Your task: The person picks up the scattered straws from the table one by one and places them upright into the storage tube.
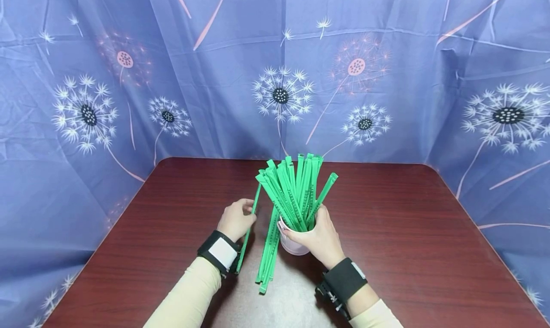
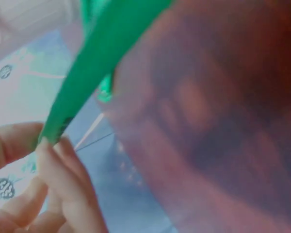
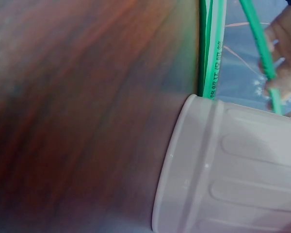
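My left hand (image 1: 235,221) pinches one long green wrapped straw (image 1: 246,242) between thumb and fingers; the straw stands at a slant over the table. In the left wrist view the thumb and fingertips (image 2: 47,145) meet on the wrapper (image 2: 94,63). With the right hand (image 1: 323,236) I grip a pale ribbed plastic cup (image 1: 293,247) near its rim, the thumb across its front. A thick bunch of green wrapped straws (image 1: 292,189) with dark printing fans out of the cup. Several more straws (image 1: 268,254) lie on the table just left of the cup.
A dark red wood-grain table (image 1: 408,237) carries everything. Behind and at both sides hangs a blue cloth (image 1: 223,79) printed with dandelions. Black straps (image 1: 343,280) with small cameras wrap both wrists.
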{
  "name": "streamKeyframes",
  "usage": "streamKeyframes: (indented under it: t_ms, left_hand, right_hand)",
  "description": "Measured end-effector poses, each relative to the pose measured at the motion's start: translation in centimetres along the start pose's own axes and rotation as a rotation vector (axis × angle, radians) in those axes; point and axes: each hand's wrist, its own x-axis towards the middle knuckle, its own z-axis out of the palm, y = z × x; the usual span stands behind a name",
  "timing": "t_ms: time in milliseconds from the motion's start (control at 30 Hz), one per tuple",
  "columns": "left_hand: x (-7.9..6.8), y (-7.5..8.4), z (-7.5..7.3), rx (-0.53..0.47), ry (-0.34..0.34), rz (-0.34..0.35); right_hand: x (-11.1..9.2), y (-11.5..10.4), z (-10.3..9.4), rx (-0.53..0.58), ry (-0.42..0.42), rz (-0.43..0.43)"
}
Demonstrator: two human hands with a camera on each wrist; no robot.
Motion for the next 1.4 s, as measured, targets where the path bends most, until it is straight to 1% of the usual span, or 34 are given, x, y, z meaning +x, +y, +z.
streamKeyframes:
  t_ms: [167,233,267,300,433,500,567,667,733,800,867,933,1033,1100,1167,1267,1333,1400]
  left_hand:
    - [0.1,0.9,-1.7,-0.149,0.12,0.039]
    - [0.1,1.4,-2.5,-0.242,0.149,0.05]
    - [0.0,1.7,-2.9,-0.308,0.159,0.056]
    - [0.0,2.0,-3.2,-0.387,0.164,0.065]
    - [-0.5,3.7,-4.5,-0.787,0.133,0.095]
    - [-0.8,4.5,-4.9,-0.934,0.125,0.125]
    - [-1.0,5.2,-5.1,-1.018,0.126,0.166]
    - [-1.1,5.9,-5.1,-1.062,0.139,0.222]
    - [-1.1,6.1,-5.0,-1.06,0.151,0.241]
    - [-1.1,6.1,-4.8,-1.028,0.16,0.248]
    - [-1.1,5.9,-4.5,-0.956,0.162,0.248]
    - [-1.2,5.6,-4.1,-0.854,0.152,0.245]
    - [-1.2,5.1,-3.4,-0.683,0.111,0.233]
    - [-1.3,4.9,-2.9,-0.594,0.077,0.233]
    - [-1.3,4.8,-2.3,-0.522,0.051,0.241]
    - [-1.2,4.8,-1.6,-0.436,0.035,0.263]
    - [-1.2,4.8,-1.2,-0.389,0.03,0.278]
    - [-1.2,4.9,-0.9,-0.364,0.024,0.294]
  right_hand:
    - [0.0,0.0,0.0,0.006,-0.002,0.006]
    - [0.0,0.0,0.0,0.007,-0.002,0.007]
    - [0.0,0.0,0.0,0.009,-0.002,0.006]
    - [0.0,0.0,0.0,0.011,-0.003,0.005]
    - [0.0,-0.1,-0.1,0.012,-0.005,0.0]
    - [0.0,-0.1,-0.2,0.018,-0.015,0.005]
    - [0.1,-0.1,-0.2,0.029,-0.024,0.009]
    - [0.0,0.0,-0.3,0.043,-0.027,0.012]
    - [0.1,0.1,-0.3,0.046,-0.02,0.005]
    - [0.1,0.1,-0.2,0.045,-0.012,0.001]
    - [0.1,0.1,-0.1,0.049,-0.011,-0.003]
    - [0.1,0.1,0.0,0.053,-0.014,-0.004]
    - [0.1,0.2,0.1,0.063,-0.016,-0.008]
    - [0.1,0.2,0.1,0.065,-0.015,-0.012]
    - [0.1,0.3,0.1,0.066,-0.008,-0.017]
    - [0.1,0.3,0.1,0.061,0.003,-0.023]
    - [0.2,0.3,0.2,0.06,0.01,-0.027]
    - [0.2,0.2,0.2,0.058,0.014,-0.03]
